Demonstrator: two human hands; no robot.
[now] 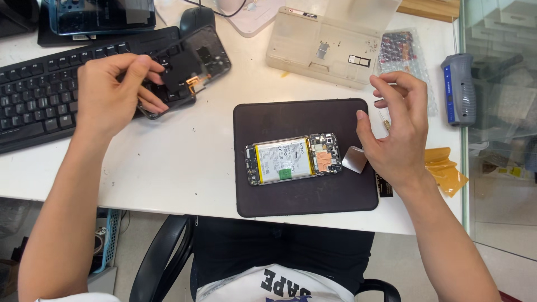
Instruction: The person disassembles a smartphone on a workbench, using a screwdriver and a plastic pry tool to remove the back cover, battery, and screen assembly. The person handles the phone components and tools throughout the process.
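The left hand [109,92] keeps a closed grip on a black phone back cover [190,67], lifted over the keyboard [39,95]. The right hand [394,131] hovers half-curled, empty as far as shows, beside the opened phone [293,158] lying on the dark mat [305,196] on the white surface [184,162].

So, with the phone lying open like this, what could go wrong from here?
1. The left hand holds the phone back cover tilted over the keyboard; it may slip and fall.
2. The opened phone lies on the dark mat with its battery and board bare; the loose metal shield plate beside it might touch them.
3. The right hand seems to pinch something tiny, easily lost.
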